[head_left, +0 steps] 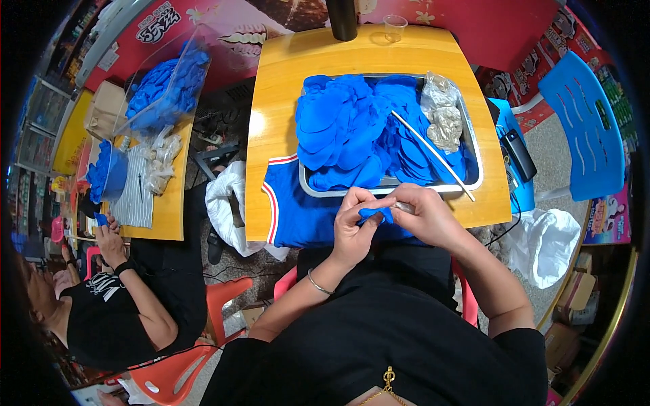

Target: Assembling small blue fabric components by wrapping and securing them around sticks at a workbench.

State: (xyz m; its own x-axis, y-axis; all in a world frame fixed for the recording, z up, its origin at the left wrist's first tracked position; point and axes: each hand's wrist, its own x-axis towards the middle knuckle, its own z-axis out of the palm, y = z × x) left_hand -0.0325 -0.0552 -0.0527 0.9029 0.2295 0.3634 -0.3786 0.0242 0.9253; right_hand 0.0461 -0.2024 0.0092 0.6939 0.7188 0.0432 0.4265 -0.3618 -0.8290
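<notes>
Just beyond the table's near edge, both hands meet in front of me. My left hand (pixel 353 229) pinches a small blue fabric piece (pixel 376 215) between thumb and fingers. My right hand (pixel 428 215) is closed beside it, fingers curled round a pale, shiny thing (pixel 405 207) whose kind I cannot make out. Beyond them, a metal tray (pixel 477 177) holds piles of flat, rounded blue fabric pieces (pixel 332 125). A white stick (pixel 433 155) lies slanting over the pile and the rim. Two clear plastic bags (pixel 443 127) with brownish contents sit at the tray's right side.
A blue cloth with striped trim (pixel 288 203) lies under the tray on the yellow table (pixel 277 81). A clear cup (pixel 395 28) stands at the back. At left, a co-worker's hand (pixel 108 240) holds a blue piece. A blue chair (pixel 586 125) stands at right.
</notes>
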